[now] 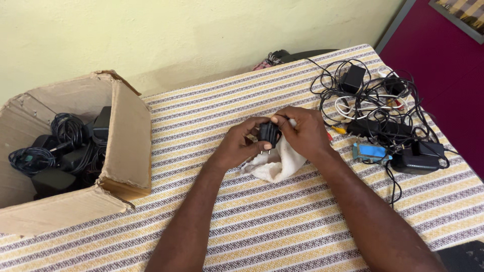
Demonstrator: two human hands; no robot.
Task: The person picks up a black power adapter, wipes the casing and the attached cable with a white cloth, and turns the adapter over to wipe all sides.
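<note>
Both hands close their grip on a small black plastic plug adapter (269, 133), left hand (241, 145) cradling, right hand (302, 132) pressing a white cloth (275, 163), several chargers already lying in the torn cardboard box (126, 146) left of it, a tangled cable pile (383, 121) waiting right.

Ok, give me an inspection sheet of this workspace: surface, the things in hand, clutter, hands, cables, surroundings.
Surface: table under a striped cloth, yellow, white and grey.
Things in hand: black adapter held between both hands, with a white rag under it.
Clutter: open cardboard box at the left, holding black adapters; a small blue device at the right.
Hands: left hand grips the adapter from below; right hand closes over it and the rag.
Cables: tangled pile of black and white cables with chargers at the right; coiled cords in the box.
Surroundings: pale yellow wall behind; dark red panel at the right.
</note>
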